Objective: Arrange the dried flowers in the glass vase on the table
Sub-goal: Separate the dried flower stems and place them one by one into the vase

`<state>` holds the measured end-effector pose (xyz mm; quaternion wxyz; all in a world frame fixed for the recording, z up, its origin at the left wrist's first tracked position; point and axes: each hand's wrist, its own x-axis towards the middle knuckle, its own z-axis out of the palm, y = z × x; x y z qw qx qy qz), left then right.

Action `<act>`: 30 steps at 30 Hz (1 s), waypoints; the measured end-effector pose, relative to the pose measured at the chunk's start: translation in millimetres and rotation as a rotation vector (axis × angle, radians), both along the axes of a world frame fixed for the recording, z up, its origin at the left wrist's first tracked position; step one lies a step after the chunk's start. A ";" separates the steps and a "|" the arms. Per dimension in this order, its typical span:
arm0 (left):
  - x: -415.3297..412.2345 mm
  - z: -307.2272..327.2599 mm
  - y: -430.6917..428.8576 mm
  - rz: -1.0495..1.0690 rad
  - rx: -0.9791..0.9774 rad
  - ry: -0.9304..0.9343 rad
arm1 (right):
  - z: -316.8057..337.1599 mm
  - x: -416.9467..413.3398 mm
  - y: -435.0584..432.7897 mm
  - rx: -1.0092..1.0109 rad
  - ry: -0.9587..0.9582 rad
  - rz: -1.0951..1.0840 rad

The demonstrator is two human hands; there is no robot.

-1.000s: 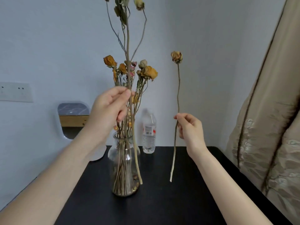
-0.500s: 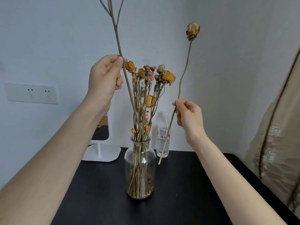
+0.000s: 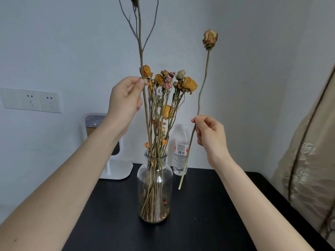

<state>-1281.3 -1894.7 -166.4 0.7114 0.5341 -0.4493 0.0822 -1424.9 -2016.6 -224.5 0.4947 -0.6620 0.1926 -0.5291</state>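
Two hands, brittle stems — glass vase

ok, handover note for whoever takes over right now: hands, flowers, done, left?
Left hand: pinching the tall branched stem, whose lower end is already in the glass vase.
Right hand: holding the single dried rose by its stem, tip in the air right of the vase, outside it.
Done: bunch of dried flowers stands in the vase on the black table.
Left: settle the tall stem, insert the rose.

Both forearms bare, no sleeves; L hand & R hand ungloved.
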 end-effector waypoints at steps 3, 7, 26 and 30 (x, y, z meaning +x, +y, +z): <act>5.1 -11.3 -5.9 0.011 0.057 0.003 | -2.5 0.9 -0.9 0.006 0.009 -0.005; 11.4 -28.4 -11.8 0.024 0.142 0.030 | -7.2 2.5 -1.0 0.017 0.013 0.010; 12.3 -47.1 -16.8 -0.009 0.568 -0.268 | -20.7 10.6 -1.5 0.020 0.041 0.026; 9.8 -51.2 -15.4 0.008 0.541 -0.221 | -24.7 12.1 -1.6 0.023 0.049 0.027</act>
